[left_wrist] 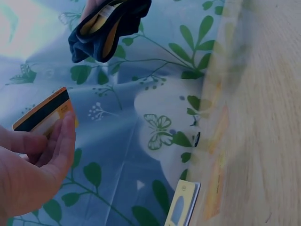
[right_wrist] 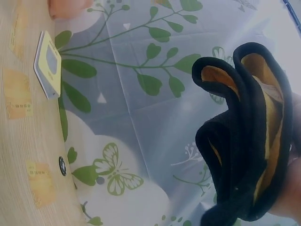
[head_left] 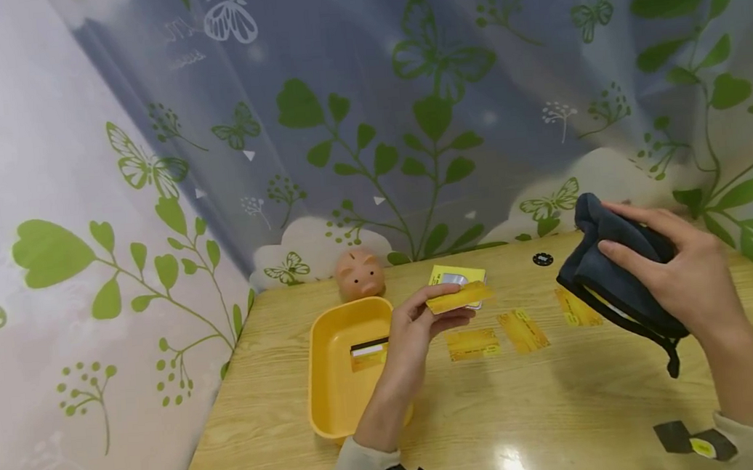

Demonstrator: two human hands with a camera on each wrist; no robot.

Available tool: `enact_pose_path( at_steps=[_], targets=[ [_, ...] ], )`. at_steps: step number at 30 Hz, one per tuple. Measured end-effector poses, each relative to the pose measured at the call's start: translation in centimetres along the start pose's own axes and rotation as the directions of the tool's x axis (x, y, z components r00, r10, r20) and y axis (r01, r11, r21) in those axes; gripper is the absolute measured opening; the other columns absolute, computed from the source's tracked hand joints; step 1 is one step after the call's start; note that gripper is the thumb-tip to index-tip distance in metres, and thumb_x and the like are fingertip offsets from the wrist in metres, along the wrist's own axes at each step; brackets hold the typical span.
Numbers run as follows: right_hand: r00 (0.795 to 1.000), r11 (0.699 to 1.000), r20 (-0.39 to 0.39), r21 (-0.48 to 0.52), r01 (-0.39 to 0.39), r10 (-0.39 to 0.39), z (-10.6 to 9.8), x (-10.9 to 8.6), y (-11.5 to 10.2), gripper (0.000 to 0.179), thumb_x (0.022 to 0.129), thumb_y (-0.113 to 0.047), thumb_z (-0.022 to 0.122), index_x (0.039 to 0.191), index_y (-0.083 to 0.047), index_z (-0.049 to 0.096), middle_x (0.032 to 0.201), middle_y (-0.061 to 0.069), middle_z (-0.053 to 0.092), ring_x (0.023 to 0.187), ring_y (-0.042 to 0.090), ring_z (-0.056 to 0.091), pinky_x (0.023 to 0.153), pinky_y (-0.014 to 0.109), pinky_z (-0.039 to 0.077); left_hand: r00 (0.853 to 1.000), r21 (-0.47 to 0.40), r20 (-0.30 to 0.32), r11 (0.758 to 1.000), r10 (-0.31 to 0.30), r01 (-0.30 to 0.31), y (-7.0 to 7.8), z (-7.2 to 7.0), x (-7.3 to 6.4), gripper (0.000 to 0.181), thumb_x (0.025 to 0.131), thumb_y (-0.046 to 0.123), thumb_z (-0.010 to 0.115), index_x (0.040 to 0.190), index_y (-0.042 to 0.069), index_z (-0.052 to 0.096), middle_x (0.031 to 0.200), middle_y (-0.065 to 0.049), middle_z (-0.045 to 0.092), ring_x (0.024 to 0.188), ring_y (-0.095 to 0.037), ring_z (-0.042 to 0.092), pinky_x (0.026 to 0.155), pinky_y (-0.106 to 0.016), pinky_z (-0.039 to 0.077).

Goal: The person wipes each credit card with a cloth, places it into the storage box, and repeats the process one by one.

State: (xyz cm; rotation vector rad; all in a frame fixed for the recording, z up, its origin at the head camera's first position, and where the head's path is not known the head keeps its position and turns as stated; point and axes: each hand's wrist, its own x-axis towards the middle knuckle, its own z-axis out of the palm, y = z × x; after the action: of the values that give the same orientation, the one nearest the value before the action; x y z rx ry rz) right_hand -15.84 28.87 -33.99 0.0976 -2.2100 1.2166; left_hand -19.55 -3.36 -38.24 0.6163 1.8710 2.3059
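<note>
Between thumb and fingers, my left hand pinches a yellow card above the table. A black stripe crosses the card's other face, which shows in the left wrist view. My right hand grips a dark blue fabric pouch, raised over the right side of the table. The pouch's mouth gapes, and its yellow lining shows in the right wrist view. Something pale sits inside; its kind is unclear. Below lie several yellow cards, among them one card, a tilted card and another card partly behind the pouch.
Left of centre stands a yellow plastic bin with a striped card inside. Behind it sits a pink piggy bank. A yellow-and-white box or booklet lies behind the left hand. Farther right is a black chip. A patterned curtain backs the table.
</note>
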Motion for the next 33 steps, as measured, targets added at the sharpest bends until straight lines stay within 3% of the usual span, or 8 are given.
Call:
enact_pose_path(
  at_steps=[5, 9, 14, 17, 20, 22, 26, 33],
  targets=[
    [0.999, 0.998, 0.031, 0.069, 0.013, -0.015, 0.5, 0.2, -0.6, 0.053, 0.096, -0.02, 0.078, 0.146, -0.026, 0.063, 0.135, -0.016, 0.058, 0.102, -0.005, 0.059, 0.072, 0.006, 0.05, 0.998, -0.066, 0.048, 0.997, 0.04, -0.036, 0.6, 0.0, 0.4, 0.048, 0.096, -0.008, 0.039, 0.138, -0.006, 0.062, 0.141, -0.02, 0.056, 0.103, -0.029, 0.074, 0.1, -0.048, 0.056],
    [0.998, 0.993, 0.051, 0.116, 0.028, -0.034, 1.3, 0.3, -1.3, 0.053, 0.096, -0.016, 0.077, 0.147, -0.024, 0.062, 0.135, -0.014, 0.059, 0.105, -0.001, 0.061, 0.075, 0.006, 0.051, 0.997, -0.092, 0.063, 0.995, 0.045, -0.039, 0.8, -0.1, 0.5, 0.054, 0.091, -0.003, 0.036, 0.139, -0.009, 0.059, 0.141, -0.024, 0.055, 0.097, -0.023, 0.073, 0.099, -0.047, 0.057],
    [0.995, 0.987, 0.068, 0.144, 0.066, -0.077, 2.4, 0.4, -2.1, 0.054, 0.095, -0.012, 0.077, 0.146, -0.022, 0.063, 0.135, -0.015, 0.061, 0.107, 0.0, 0.062, 0.076, 0.007, 0.051, 0.998, -0.067, 0.055, 0.997, 0.033, -0.03, 0.8, -0.5, 0.6, 0.048, 0.097, -0.003, 0.037, 0.14, -0.008, 0.059, 0.136, -0.023, 0.059, 0.089, -0.019, 0.074, 0.09, -0.037, 0.06],
    [0.991, 0.984, 0.077, 0.148, 0.095, -0.107, 3.0, 0.3, -2.7, 0.053, 0.095, -0.011, 0.077, 0.145, -0.022, 0.064, 0.134, -0.015, 0.063, 0.109, 0.0, 0.062, 0.077, 0.007, 0.051, 0.999, -0.017, 0.051, 1.0, 0.018, -0.017, 0.9, -0.7, 0.6, 0.044, 0.105, -0.003, 0.039, 0.145, 0.001, 0.057, 0.104, -0.014, 0.066, 0.083, -0.018, 0.075, 0.084, -0.034, 0.061],
    [0.985, 0.98, 0.093, 0.149, 0.129, -0.144, 3.9, -0.1, -3.4, 0.054, 0.095, -0.009, 0.078, 0.145, -0.024, 0.064, 0.133, -0.013, 0.064, 0.107, 0.001, 0.062, 0.077, 0.008, 0.051, 0.999, 0.024, 0.049, 1.0, 0.003, -0.004, 1.0, -0.7, 0.5, 0.045, 0.109, 0.0, 0.046, 0.152, 0.013, 0.051, 0.075, -0.006, 0.056, 0.081, -0.02, 0.076, 0.082, -0.037, 0.062],
    [0.978, 0.976, 0.11, 0.147, 0.163, -0.18, 4.6, -0.5, -3.9, 0.055, 0.094, -0.008, 0.078, 0.144, -0.026, 0.065, 0.133, -0.011, 0.064, 0.109, 0.002, 0.061, 0.08, 0.008, 0.05, 0.999, 0.033, 0.054, 0.999, 0.002, -0.004, 0.9, -0.7, 0.6, 0.047, 0.109, 0.003, 0.049, 0.154, 0.017, 0.047, 0.067, -0.005, 0.054, 0.084, -0.024, 0.077, 0.086, -0.041, 0.062],
    [0.952, 0.958, 0.147, 0.145, 0.249, -0.269, 5.9, -1.1, -4.6, 0.059, 0.092, -0.005, 0.08, 0.143, -0.028, 0.065, 0.135, -0.006, 0.064, 0.117, 0.001, 0.059, 0.09, 0.009, 0.048, 0.999, 0.016, 0.049, 1.0, 0.019, -0.019, 0.7, -0.7, 0.7, 0.044, 0.109, 0.007, 0.052, 0.152, 0.018, 0.049, 0.075, -0.007, 0.064, 0.093, -0.034, 0.077, 0.093, -0.047, 0.059],
    [0.904, 0.913, 0.163, 0.178, 0.368, -0.396, 7.2, -1.7, -5.5, 0.066, 0.086, 0.005, 0.081, 0.144, -0.022, 0.064, 0.134, -0.003, 0.066, 0.12, 0.003, 0.059, 0.096, 0.012, 0.047, 0.999, -0.003, -0.001, 0.999, 0.051, -0.051, 0.5, -0.7, 0.9, 0.045, 0.106, 0.006, 0.059, 0.149, 0.014, 0.054, 0.082, -0.012, 0.068, 0.094, -0.036, 0.077, 0.096, -0.046, 0.058]
  ],
)
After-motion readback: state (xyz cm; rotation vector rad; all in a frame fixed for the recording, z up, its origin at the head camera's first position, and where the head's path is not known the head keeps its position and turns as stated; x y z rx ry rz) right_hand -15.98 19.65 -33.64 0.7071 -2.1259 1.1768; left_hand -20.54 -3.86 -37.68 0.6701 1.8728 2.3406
